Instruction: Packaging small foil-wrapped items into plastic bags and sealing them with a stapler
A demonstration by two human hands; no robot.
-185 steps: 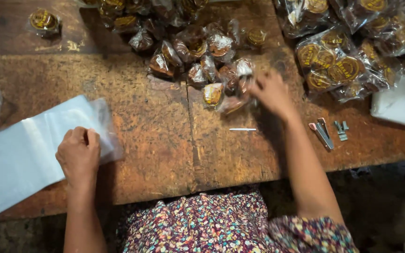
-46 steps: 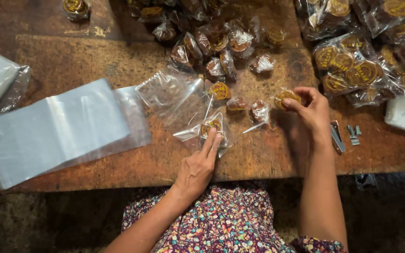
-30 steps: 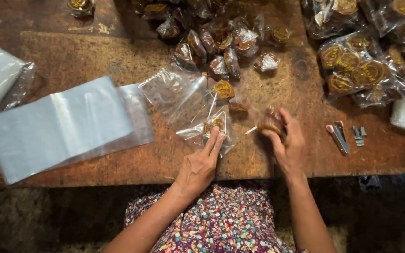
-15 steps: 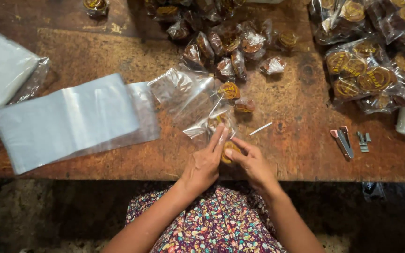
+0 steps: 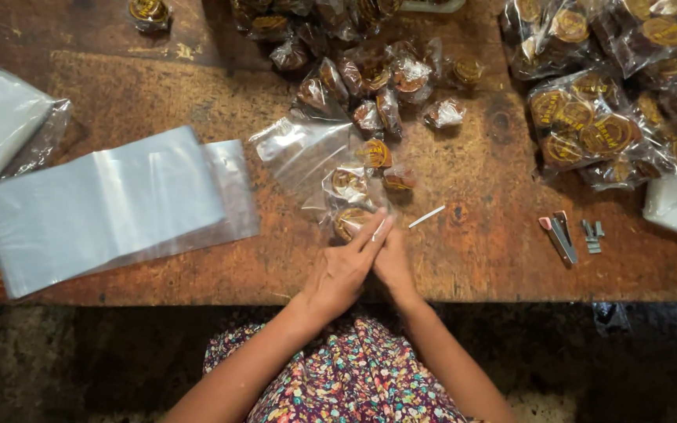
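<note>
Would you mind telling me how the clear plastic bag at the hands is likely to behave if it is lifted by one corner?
The clear plastic bag looks thin and wrinkled, so it would probably flop and sag. The round wrapped snacks inside would likely slide toward the low end. Its glossy film may be slippery under the left hand and right hand.

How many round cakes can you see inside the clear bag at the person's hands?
3 cakes in the clear bag: one at the fingertips of both hands, one just above it, one to its right. More may be hidden under the hands.
</note>
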